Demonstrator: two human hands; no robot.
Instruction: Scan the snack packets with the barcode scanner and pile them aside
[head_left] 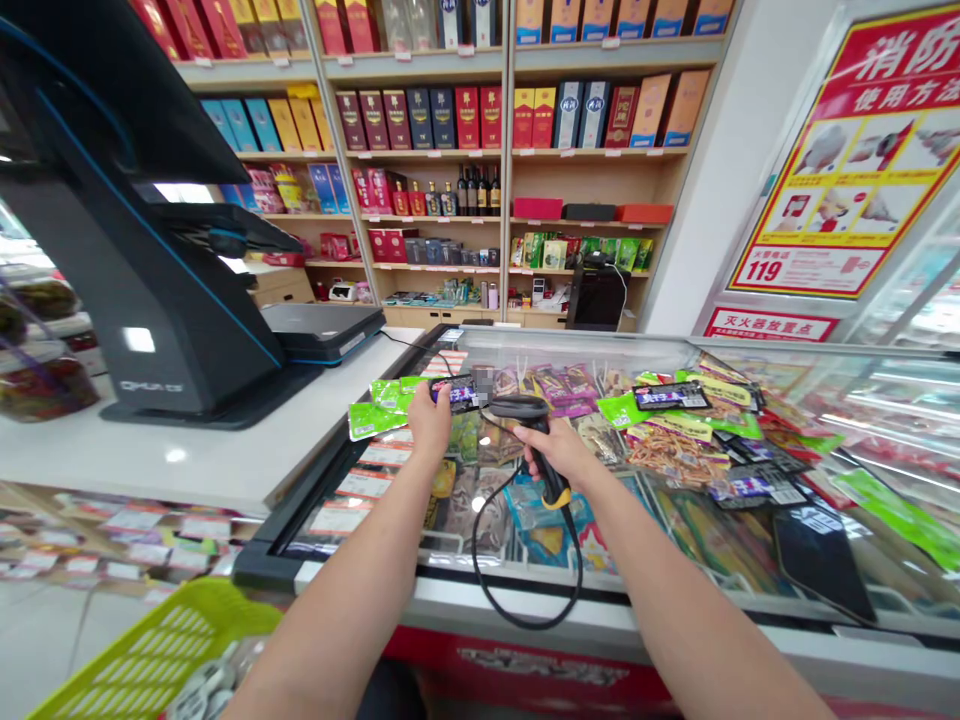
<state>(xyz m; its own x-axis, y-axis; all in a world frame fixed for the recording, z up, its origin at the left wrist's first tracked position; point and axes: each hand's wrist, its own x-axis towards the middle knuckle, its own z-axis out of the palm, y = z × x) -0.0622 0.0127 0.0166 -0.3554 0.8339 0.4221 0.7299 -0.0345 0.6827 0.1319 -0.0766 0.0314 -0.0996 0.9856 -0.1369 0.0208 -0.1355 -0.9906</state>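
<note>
My right hand (556, 452) is wrapped round the handle of a black barcode scanner (519, 407), whose cord loops down over the front of the glass-topped case. Its head points left, toward a small dark snack packet (459, 390) pinched in my left hand (430, 420). Several bright green snack packets (379, 408) lie on the glass just left of that hand. To the right of the scanner, a pile of snack packets (679, 450) in green, black and yellow spreads over the glass. A dark phone-like slab (821, 560) lies near the front edge.
At left, a white counter (225, 455) bears a black point-of-sale scale (187, 300). A yellow-green basket (142, 650) with things in it is at lower left. Shelves of boxed bottles (427, 120) line the back wall. Red notices (862, 170) hang at right.
</note>
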